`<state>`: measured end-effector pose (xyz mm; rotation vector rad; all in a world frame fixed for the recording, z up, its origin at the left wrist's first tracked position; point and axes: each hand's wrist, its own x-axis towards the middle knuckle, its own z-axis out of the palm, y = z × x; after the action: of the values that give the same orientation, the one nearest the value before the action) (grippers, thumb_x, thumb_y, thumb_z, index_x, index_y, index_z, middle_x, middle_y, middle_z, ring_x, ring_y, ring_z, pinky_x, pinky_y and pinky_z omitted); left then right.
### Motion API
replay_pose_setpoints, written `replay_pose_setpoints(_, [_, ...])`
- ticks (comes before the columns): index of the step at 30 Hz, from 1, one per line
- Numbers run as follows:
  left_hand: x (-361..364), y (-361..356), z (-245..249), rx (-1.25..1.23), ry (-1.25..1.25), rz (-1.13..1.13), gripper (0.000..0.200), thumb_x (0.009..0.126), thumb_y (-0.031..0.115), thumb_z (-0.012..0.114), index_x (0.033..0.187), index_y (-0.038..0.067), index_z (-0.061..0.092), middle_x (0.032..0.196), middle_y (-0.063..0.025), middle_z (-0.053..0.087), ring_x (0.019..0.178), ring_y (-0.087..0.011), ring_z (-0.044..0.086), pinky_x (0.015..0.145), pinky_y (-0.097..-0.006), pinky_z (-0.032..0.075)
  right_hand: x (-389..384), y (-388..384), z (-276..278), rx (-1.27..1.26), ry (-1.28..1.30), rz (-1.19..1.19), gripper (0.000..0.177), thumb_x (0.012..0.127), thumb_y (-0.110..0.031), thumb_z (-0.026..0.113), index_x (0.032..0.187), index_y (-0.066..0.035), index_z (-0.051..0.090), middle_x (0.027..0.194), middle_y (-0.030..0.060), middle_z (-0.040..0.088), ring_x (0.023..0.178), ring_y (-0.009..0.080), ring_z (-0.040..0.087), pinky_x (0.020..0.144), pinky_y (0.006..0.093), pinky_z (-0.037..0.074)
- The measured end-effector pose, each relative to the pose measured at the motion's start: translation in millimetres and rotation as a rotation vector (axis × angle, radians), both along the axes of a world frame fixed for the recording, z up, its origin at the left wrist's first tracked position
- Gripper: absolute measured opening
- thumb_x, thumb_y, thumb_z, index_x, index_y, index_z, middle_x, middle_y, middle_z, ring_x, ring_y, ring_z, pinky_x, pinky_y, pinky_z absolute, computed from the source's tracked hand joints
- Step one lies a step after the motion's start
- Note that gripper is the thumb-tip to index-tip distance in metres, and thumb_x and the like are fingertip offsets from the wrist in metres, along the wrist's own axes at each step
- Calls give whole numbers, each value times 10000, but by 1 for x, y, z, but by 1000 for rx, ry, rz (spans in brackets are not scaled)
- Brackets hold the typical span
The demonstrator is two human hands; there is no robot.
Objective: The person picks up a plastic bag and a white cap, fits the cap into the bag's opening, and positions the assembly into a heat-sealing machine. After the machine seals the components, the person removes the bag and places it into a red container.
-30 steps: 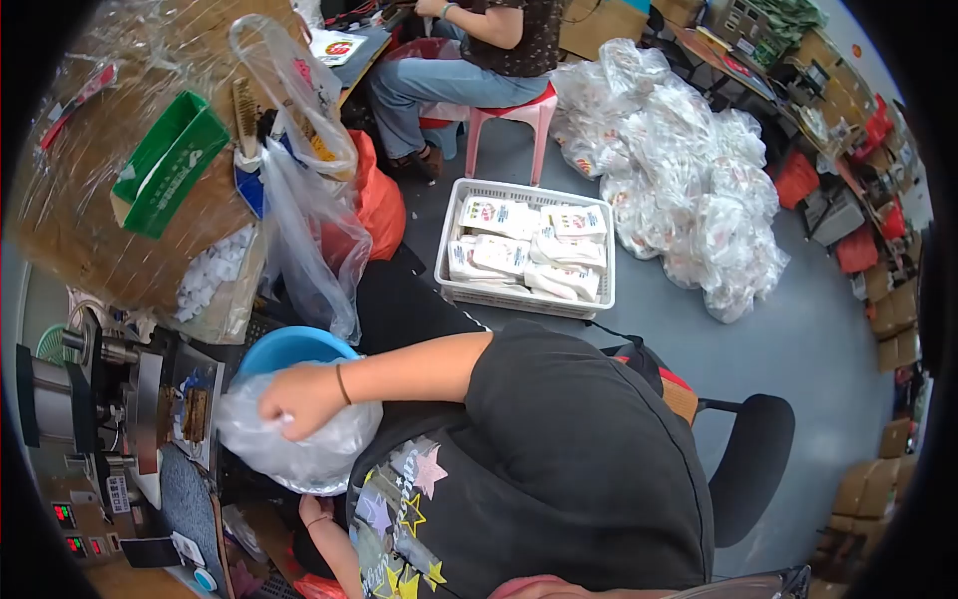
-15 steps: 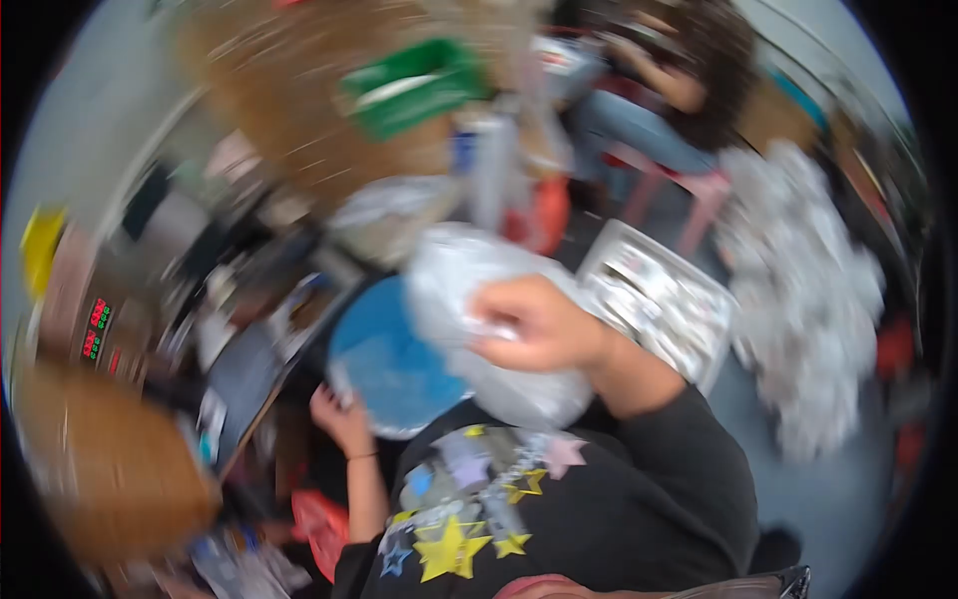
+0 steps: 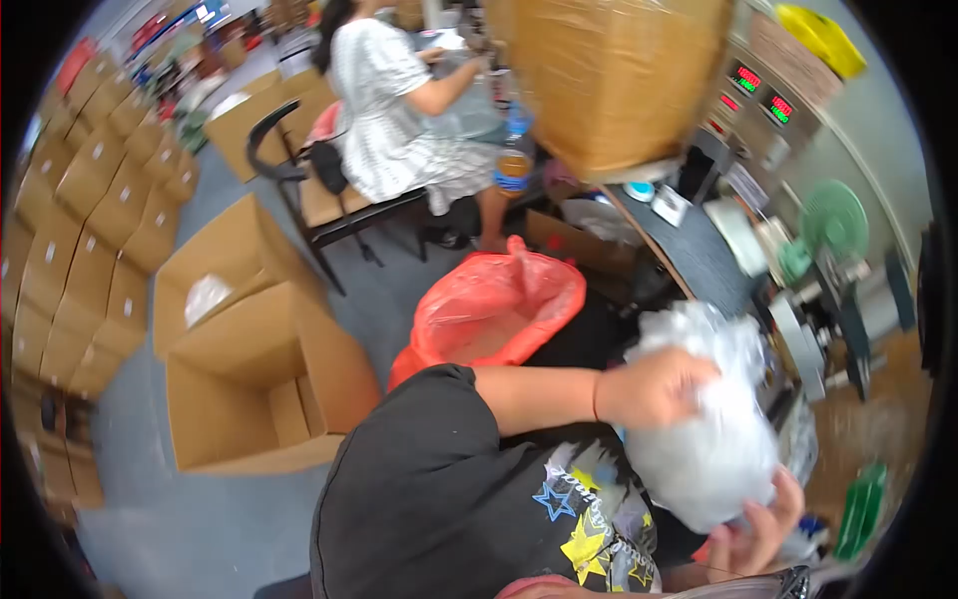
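A full, whitish translucent plastic bag (image 3: 704, 464) is held in front of my chest on the right side of the view. My left hand (image 3: 659, 387), with a thin band at the wrist, is closed on the bag's upper part; its fingertips are blurred. Lower down, my right hand (image 3: 758, 529) curls its fingers round the bag's bottom edge. Crumpled plastic bulges above my left hand. What the bag contains cannot be made out.
A red plastic bag (image 3: 499, 304) stands open beyond my left arm. Cardboard boxes (image 3: 249, 389) sit open on the left floor, with stacked cartons (image 3: 90, 240) behind. A seated person (image 3: 389, 110) works ahead. A desk (image 3: 689, 240) holds a green fan (image 3: 833, 220).
My view has swung left, toward the red bag and cartons. The blue round container has left view. My left hand has come up onto the plastic bag, and my right hand is now low on it.
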<state>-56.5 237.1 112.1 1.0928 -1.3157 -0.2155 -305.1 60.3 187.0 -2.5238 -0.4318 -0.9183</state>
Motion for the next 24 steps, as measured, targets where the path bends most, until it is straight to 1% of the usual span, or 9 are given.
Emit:
replay_pose_setpoints(3, [39, 72, 22, -231, 670, 337, 217, 938, -19, 606, 1141, 29, 664, 1031, -54, 718, 945, -153, 682, 878, -320, 543, 11, -47, -12, 213, -170, 34, 248, 954, -164, 561, 1158, -25, 541, 1244, 253, 508, 1166, 359, 493, 1019, 489, 372])
replay_pose_setpoints(6, [56, 168, 74, -571, 686, 828, 163, 928, 3, 641, 1086, 29, 670, 1016, -47, 707, 911, -115, 666, 835, -289, 545, 29, -60, -17, 260, 165, -43, 140, 969, -100, 536, 1078, -17, 568, 1101, 180, 548, 1028, 267, 515, 903, 403, 411])
replay_pose_setpoints(13, [134, 425, 149, -438, -354, 2136, 246, 919, 228, 725, 861, 8, 631, 848, -53, 636, 748, -156, 535, 746, -289, 461, 91, -47, -76, 242, 379, -67, 57, 848, 42, 640, 885, 32, 598, 834, 152, 593, 753, 300, 579, 704, 364, 462])
replay_pose_setpoints(14, [133, 461, 151, -114, -156, 2291, 427, 872, 317, 758, 1133, 3, 633, 1023, -152, 645, 892, -268, 575, 877, -376, 461, 94, -50, -89, 244, 370, -91, 51, 856, 27, 650, 873, 32, 603, 814, 151, 590, 725, 293, 577, 683, 359, 466])
replay_pose_setpoints(17, [140, 444, 116, 367, -557, 2928, 772, 862, 385, 742, 1476, 47, 418, 1268, -252, 545, 1116, -406, 517, 1009, -503, 388, 99, -66, -124, 307, 453, -140, 51, 868, 10, 653, 878, 31, 608, 810, 153, 586, 728, 294, 578, 683, 363, 471])
replay_pose_setpoints(18, [139, 419, 95, 440, -717, 2791, 1013, 854, 396, 730, 1613, 106, 125, 1392, -305, 411, 1253, -476, 408, 1070, -583, 299, 99, -68, -132, 309, 449, -163, 53, 875, 2, 653, 877, 32, 609, 801, 152, 580, 725, 284, 578, 681, 364, 469])
replay_pose_setpoints(20, [116, 318, 70, 395, -772, 2278, 559, 846, 254, 675, 1349, 49, 543, 1238, -254, 565, 1114, -432, 530, 939, -541, 411, 97, -87, -160, 230, 439, -245, 57, 878, 1, 653, 871, 32, 606, 807, 152, 584, 725, 283, 578, 675, 368, 467])
replay_pose_setpoints(22, [115, 215, 4, 567, -157, 1569, 197, 856, 168, 597, 931, 5, 679, 986, -214, 668, 933, -403, 612, 794, -523, 481, 88, -111, -192, 244, 471, -346, 83, 876, -12, 661, 866, 38, 595, 806, 162, 587, 709, 300, 576, 659, 389, 463])
replay_pose_setpoints(24, [121, 116, -129, 443, 312, 783, 210, 948, 148, 569, 1104, 30, 645, 998, -90, 643, 908, -233, 616, 797, -372, 517, 76, -127, -214, 312, 552, -417, 97, 874, -24, 666, 859, 39, 595, 793, 169, 593, 698, 314, 575, 658, 399, 465])
